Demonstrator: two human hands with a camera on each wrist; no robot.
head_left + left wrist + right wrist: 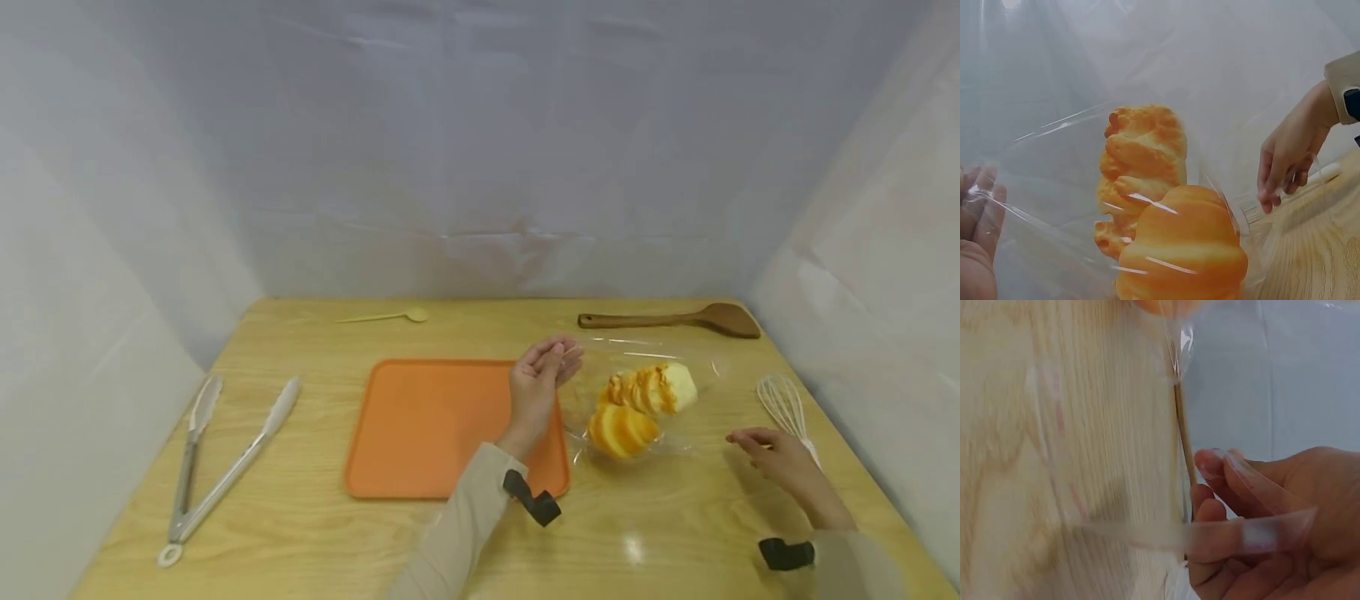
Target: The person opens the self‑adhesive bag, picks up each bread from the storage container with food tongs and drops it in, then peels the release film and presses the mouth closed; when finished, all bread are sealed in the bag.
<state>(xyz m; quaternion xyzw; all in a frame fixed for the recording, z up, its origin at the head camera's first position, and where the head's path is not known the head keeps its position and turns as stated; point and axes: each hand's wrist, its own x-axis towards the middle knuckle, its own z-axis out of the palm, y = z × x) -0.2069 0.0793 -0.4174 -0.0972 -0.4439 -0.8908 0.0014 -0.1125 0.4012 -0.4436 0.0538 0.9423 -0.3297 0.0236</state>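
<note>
A clear plastic bag [591,375] holds two bread pieces. One is a long knotted loaf [647,388], golden brown with a pale end. Overlapping it is a rounder ridged bun [624,431], large in the left wrist view. My left hand [542,379] pinches the bag's left side between thumb and fingers, above the tray's right edge. On the other side, my right hand [780,462] pinches the bag's opposite end. In the right wrist view, the bag's clear edge strip [1141,533] loops out from the thumb and fingertips.
An orange tray [431,425] lies under my left forearm. Metal tongs [225,483] lie spread at the left. A yellow spoon [382,317] and a wooden turner [675,320] lie along the back. Behind my right hand is a white whisk [783,404]. Pale sheets surround the table.
</note>
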